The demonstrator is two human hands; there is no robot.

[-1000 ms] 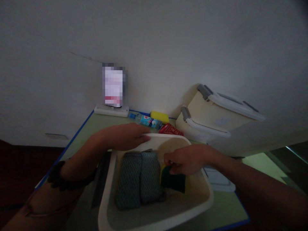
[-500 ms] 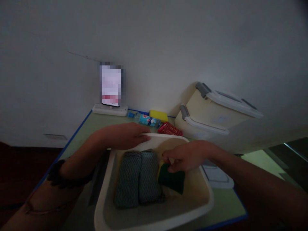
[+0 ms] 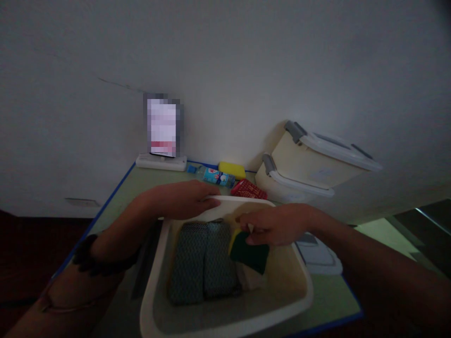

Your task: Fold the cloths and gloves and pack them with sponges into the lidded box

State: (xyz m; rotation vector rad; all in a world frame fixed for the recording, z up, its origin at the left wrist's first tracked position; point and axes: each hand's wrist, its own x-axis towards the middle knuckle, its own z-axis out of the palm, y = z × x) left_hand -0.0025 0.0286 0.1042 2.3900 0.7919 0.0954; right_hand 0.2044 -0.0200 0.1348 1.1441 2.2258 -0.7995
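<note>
Two hands work at a white basin (image 3: 303, 286) in the lower centre of the frame. The right hand (image 3: 278, 224) has its grip clamped on a green-and-yellow sponge (image 3: 248, 251), raised just above the basin floor beside two grey mesh pads (image 3: 204, 265). The left hand (image 3: 183, 199) lies over the basin's far rim, fingers closed on it. The light is dim (fine detail is lost). On the bench (image 3: 141, 180), a small bottle (image 3: 214, 176) shows a blue label, unreadable. A blurred card (image 3: 162, 126) stands upper left; stacked lidded bins (image 3: 306, 166) sit right.
</note>
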